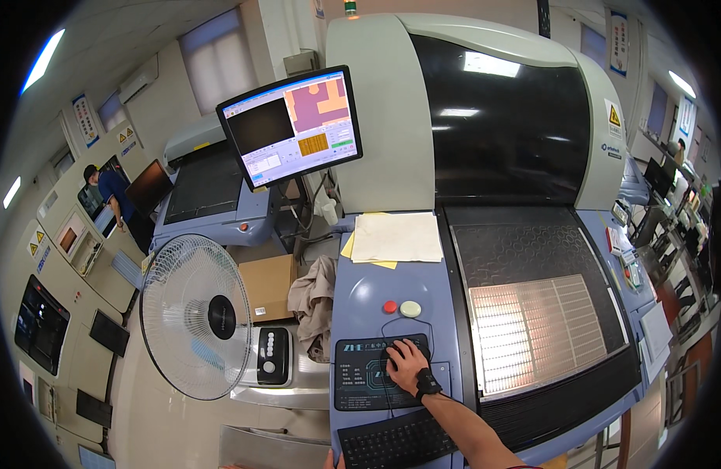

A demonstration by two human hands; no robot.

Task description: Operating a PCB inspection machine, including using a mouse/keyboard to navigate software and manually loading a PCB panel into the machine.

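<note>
My right hand [408, 366], with a black band on its wrist, rests over a dark computer mouse [391, 351]. The fingers curve round the mouse and cover most of it. Beneath lies a black mouse pad [356, 387] with light printing. Of my left hand [334, 461], only a few fingertips show at the bottom edge, by the console's front left corner. A black keyboard [395, 442] sits between the pad and the near edge, partly under my right forearm. Above, a tilted monitor [291, 129] displays a dark panel and an orange and purple pattern.
Right of the console, a panel of small metallic cells [536, 332] lies on the machine's dark bed [524, 246]. Red and cream buttons [399, 308] sit below stacked papers [397, 238]. A fan [196, 316] and cardboard box [267, 287] stand left. Another person [114, 195] works far left.
</note>
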